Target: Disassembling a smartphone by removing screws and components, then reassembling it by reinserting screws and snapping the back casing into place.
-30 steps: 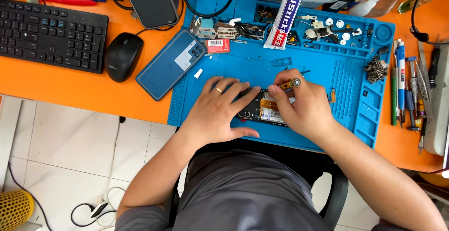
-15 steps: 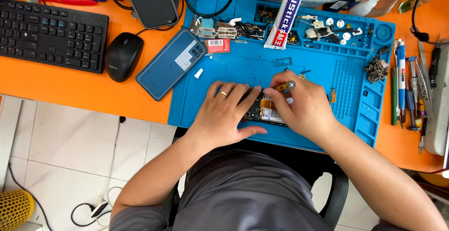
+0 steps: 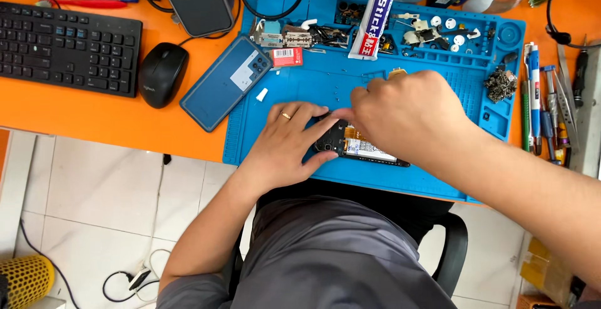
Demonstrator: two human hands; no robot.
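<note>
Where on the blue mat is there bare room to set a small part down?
Bare mat lies between the blue back cover, the glue tube and the left hand. Crowded: the top tray row and around the opened phone under the right hand.
</note>
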